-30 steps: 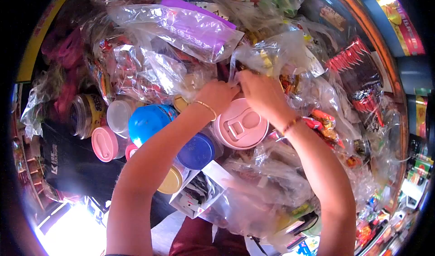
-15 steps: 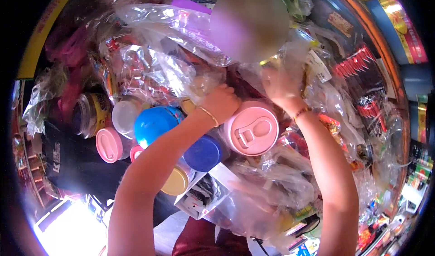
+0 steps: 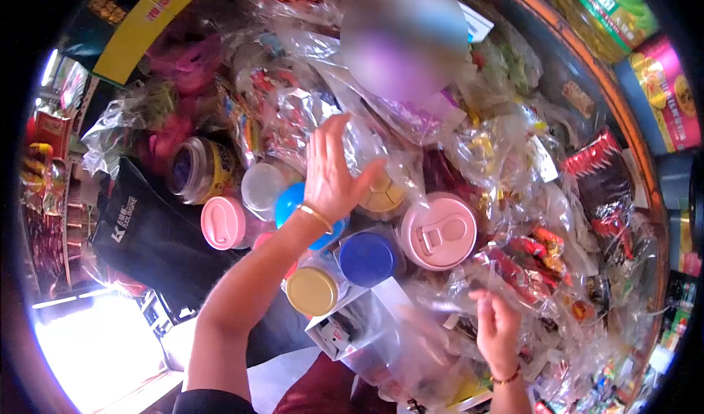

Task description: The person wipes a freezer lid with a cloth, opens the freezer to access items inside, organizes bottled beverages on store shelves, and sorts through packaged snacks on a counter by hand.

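Note:
My left hand (image 3: 330, 172) is open, fingers stretched up and thumb out to the side. It hovers over the blue ball-like object (image 3: 292, 203), close to a clear plastic bag (image 3: 381, 146). Lower right, my right hand (image 3: 497, 324) has its fingers curled in, above crumpled clear plastic (image 3: 440, 297); whatever they may hold I cannot make out. Between the hands stand a large jar with a pink lid (image 3: 440, 232), a blue-lidded jar (image 3: 368, 260) and a gold-lidded jar (image 3: 312, 291).
Further left are a smaller pink-lidded jar (image 3: 223, 223), a white-lidded jar (image 3: 262, 188) and a clear jar (image 3: 192, 170). A black bag (image 3: 147, 231) lies beside them. A white open box (image 3: 389, 304) sits near my body. Red-topped packets (image 3: 598, 168) lie along the orange rim (image 3: 612, 69).
My left hand has lifted off the plastic and spread its fingers. My right hand has left the bags at the back and come down towards me. The camera view has shifted.

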{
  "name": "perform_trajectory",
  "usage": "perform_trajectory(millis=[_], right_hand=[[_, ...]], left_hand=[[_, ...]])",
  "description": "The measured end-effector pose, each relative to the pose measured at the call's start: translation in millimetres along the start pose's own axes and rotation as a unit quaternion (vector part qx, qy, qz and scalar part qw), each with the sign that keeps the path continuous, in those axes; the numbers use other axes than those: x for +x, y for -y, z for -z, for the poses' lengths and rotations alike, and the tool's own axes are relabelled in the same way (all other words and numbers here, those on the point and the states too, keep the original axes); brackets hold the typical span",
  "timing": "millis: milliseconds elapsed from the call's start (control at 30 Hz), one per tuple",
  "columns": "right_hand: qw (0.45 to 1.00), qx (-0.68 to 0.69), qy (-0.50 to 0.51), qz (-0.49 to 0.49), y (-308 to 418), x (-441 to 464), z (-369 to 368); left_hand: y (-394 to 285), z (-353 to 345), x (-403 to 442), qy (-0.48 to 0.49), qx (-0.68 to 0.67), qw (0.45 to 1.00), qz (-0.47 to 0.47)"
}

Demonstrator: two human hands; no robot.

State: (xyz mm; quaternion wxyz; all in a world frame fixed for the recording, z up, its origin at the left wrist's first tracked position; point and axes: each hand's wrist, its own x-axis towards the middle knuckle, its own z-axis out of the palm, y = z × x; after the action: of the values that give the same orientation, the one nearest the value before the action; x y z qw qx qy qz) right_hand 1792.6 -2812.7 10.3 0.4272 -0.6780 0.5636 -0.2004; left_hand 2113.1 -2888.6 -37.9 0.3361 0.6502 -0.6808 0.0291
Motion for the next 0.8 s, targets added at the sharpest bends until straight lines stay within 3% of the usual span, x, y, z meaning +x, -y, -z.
perform_trajectory(millis=[67, 133, 167, 233, 267, 300, 333, 367, 400, 433, 500, 567, 600, 633, 733, 767, 800], right_hand=[[0.999, 0.003, 0.014, -0.045, 1.6, -18.8, -2.5], [0.998, 0.01, 0.007, -0.068, 0.4, -38.2, -11.8], [0.997, 0.02, -0.004, -0.07, -5.2, -48.4, -17.1], [0.992, 0.011, 0.036, -0.121, -7.6, -64.3, -15.8], [0.998, -0.068, 0.009, -0.009, -22.6, -75.5, -15.9], [0.984, -0.143, -0.019, 0.101, -37.7, -87.8, -14.7], [0.984, -0.145, -0.017, 0.102, -38.1, -100.3, -10.0], [0.993, -0.12, -0.011, 0.011, -35.4, -112.1, -5.4], [0.992, -0.092, -0.006, -0.08, -34.2, -125.0, -3.3], [0.992, -0.095, -0.005, -0.084, -40.3, -140.8, -2.2], [0.989, -0.121, -0.021, -0.088, -56.9, -159.2, -3.4], [0.983, -0.18, -0.011, -0.046, -64.8, -171.9, -12.4], [0.982, -0.19, -0.016, -0.011, -72.6, -178.3, -19.7], [0.979, -0.2, -0.02, 0.025, -79.2, -183.8, -22.8], [0.981, -0.184, 0.018, -0.054, -33.6, -164.5, -24.0], [0.975, -0.2, 0.05, -0.081, -27.0, -158.1, -25.9], [0.983, 0.014, 0.035, -0.179, -0.9, -130.9, -30.5]], left_hand=[[2.6, -17.1, 14.8, -0.049, -0.11, 0.981, 0.149], [7.6, -44.1, 14.3, 0.07, -0.131, 0.986, 0.079], [2.2, -53.1, 16.1, 0.095, -0.082, 0.992, -0.013], [-12.0, -47.0, 20.7, 0.155, -0.22, 0.963, 0.002], [-11.0, -36.2, 21.7, 0.148, -0.218, 0.965, 0.006], [-7.9, -22.7, 20.5, 0.148, -0.174, 0.972, 0.046], [-3.1, -10.2, 16.9, 0.151, -0.13, 0.976, 0.086], [10.8, 1.0, 15.5, 0.151, -0.132, 0.976, 0.085], [33.2, 12.6, 17.9, 0.13, -0.006, 0.991, 0.025], [52.4, 23.5, 20.4, 0.108, 0.119, 0.987, -0.031], [79.4, 36.9, 35.2, 0.106, 0.123, 0.985, -0.051], [98.0, 50.8, 48.0, 0.269, 0.219, 0.932, -0.107], [99.8, 60.2, 50.7, 0.301, 0.243, 0.917, -0.095], [105.6, 66.3, 48.7, 0.301, 0.243, 0.918, -0.091], [123.6, 78.0, 27.3, 0.041, 0.149, 0.986, -0.06], [126.0, 73.6, 14.6, 0.039, 0.147, 0.987, -0.059], [130.3, 65.2, -0.2, 0.016, 0.072, 0.996, 0.05]])
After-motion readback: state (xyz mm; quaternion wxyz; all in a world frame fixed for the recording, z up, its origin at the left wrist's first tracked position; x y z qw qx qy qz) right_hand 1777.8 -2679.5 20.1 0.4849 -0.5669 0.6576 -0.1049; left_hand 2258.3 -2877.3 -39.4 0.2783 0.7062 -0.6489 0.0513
